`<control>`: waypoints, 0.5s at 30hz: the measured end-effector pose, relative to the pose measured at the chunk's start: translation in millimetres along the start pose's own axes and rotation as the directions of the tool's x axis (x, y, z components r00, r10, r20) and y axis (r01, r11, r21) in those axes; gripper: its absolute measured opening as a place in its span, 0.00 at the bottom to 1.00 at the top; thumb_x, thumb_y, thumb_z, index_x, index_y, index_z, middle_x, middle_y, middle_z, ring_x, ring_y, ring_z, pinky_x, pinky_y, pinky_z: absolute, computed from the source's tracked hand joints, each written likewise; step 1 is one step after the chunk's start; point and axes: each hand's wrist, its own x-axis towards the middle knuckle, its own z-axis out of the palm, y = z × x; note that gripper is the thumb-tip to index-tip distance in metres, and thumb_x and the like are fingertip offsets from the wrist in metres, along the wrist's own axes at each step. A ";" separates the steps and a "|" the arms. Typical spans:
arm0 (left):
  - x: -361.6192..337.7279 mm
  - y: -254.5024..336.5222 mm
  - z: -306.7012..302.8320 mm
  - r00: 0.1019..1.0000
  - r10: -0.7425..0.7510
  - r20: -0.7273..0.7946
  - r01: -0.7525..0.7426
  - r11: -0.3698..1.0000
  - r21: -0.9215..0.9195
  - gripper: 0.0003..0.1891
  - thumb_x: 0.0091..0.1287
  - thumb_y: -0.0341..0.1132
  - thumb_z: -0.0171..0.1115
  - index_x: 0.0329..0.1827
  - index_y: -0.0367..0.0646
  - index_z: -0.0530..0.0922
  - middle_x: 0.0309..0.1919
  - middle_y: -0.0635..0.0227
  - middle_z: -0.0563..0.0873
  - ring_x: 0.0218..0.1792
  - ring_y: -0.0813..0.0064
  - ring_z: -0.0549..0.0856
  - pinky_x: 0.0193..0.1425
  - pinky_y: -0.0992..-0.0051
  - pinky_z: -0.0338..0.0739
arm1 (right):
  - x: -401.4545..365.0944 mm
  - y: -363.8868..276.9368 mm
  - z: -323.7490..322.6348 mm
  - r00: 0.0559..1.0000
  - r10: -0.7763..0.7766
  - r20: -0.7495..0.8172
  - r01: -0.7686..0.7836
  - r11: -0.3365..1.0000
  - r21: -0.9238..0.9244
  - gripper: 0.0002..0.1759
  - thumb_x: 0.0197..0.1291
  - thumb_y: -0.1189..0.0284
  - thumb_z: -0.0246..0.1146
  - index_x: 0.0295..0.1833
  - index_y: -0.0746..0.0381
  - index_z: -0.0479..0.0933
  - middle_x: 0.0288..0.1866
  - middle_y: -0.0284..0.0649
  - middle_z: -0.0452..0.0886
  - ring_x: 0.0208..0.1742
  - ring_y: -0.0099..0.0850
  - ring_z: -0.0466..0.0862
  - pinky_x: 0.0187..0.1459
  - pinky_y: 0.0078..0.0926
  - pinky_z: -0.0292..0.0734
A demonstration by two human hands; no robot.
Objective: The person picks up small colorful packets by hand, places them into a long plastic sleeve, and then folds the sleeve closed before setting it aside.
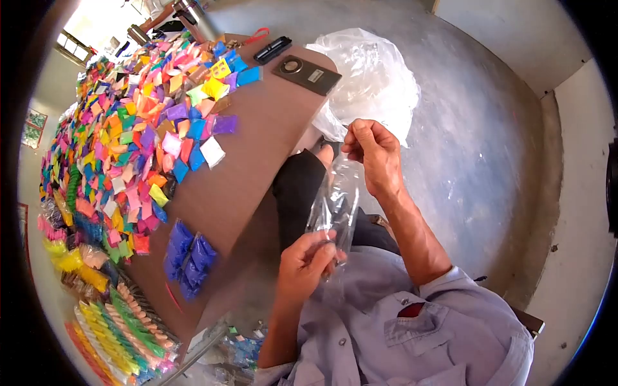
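Note:
A clear, empty-looking plastic bag [340, 196] is stretched out over my lap. My right hand [374, 153] pinches its upper end between thumb and fingers. Lower down and nearer my shirt, my left hand [309, 262] is closed on the other end, with some of the plastic passing behind its fingers. Beyond my right hand, a large whitish translucent plastic sack [370, 80] bulges beside the table corner.
The brown table [222, 199] bears a big heap of small colourful packets [138, 138]. On it also lie blue packet strips [188, 258], a dark flat device with a dial [308, 73], a black object [272, 50] and a metal flask [195, 19]. Multicoloured packet strips [122, 328] line the near end.

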 end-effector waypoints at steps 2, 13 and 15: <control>-0.9 -8.3 1.1 0.984 0.008 -0.175 -0.007 1.000 0.011 0.11 0.82 0.28 0.64 0.62 0.35 0.85 0.36 0.60 0.95 0.27 0.86 0.81 0.32 0.82 0.75 | -4.4 -0.6 -1.8 1.000 -0.003 0.031 0.004 0.999 -0.041 0.18 0.83 0.56 0.65 0.48 0.62 0.85 0.39 0.34 0.87 0.40 0.26 0.87 0.45 0.26 0.80; 2.8 4.1 31.8 0.944 0.320 -0.081 -0.258 0.868 0.425 0.13 0.79 0.23 0.67 0.64 0.34 0.84 0.40 0.65 0.95 0.36 0.85 0.88 0.40 0.82 0.81 | -31.4 -1.7 -4.5 0.986 -0.007 0.166 0.068 0.928 -0.366 0.18 0.74 0.64 0.75 0.55 0.69 0.86 0.45 0.37 0.91 0.45 0.23 0.87 0.47 0.26 0.83; 1.6 -1.8 32.9 0.947 0.313 -0.071 -0.251 0.861 0.442 0.14 0.78 0.24 0.68 0.65 0.34 0.84 0.41 0.64 0.95 0.38 0.86 0.89 0.43 0.81 0.83 | -31.7 -6.5 -12.0 0.983 0.070 0.167 -0.033 0.977 -0.211 0.15 0.74 0.67 0.76 0.57 0.65 0.87 0.44 0.33 0.90 0.42 0.20 0.86 0.46 0.21 0.80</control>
